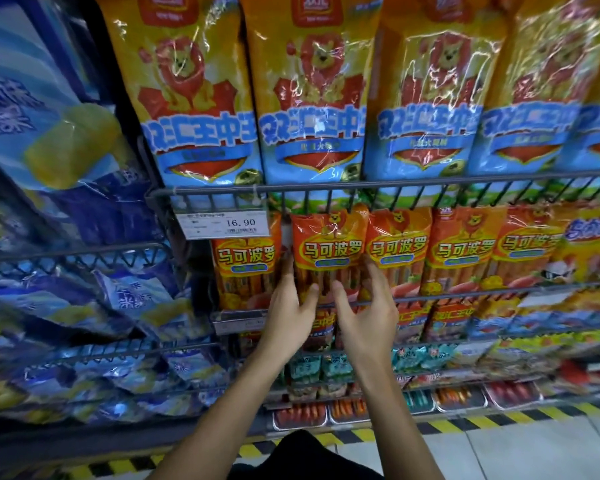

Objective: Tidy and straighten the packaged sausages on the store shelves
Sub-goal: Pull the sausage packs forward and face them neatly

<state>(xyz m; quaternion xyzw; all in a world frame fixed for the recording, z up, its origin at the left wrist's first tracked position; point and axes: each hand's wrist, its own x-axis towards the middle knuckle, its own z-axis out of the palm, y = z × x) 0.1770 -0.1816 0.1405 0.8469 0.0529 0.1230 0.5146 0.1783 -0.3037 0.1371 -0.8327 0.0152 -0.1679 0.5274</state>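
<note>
A row of orange sausage packs stands on the middle wire shelf point(465, 299). My left hand point(288, 306) grips the left edge of the second pack from the left point(329, 244), thumb on its front and fingers behind the edge. My right hand point(368, 306) holds the same pack's right edge, fingers curled past it and thumb on the front. The leftmost orange pack point(245, 265) stands just left of my left hand. More orange packs point(461, 251) line up to the right.
Tall yellow-and-blue sausage bags point(312, 98) fill the upper shelf behind a wire rail point(430, 185). A price tag point(222, 225) reads 16.90. Blue bags point(66, 306) crowd the left rack. Lower shelves hold small packs and trays point(347, 408). A striped floor edge point(465, 422) runs below.
</note>
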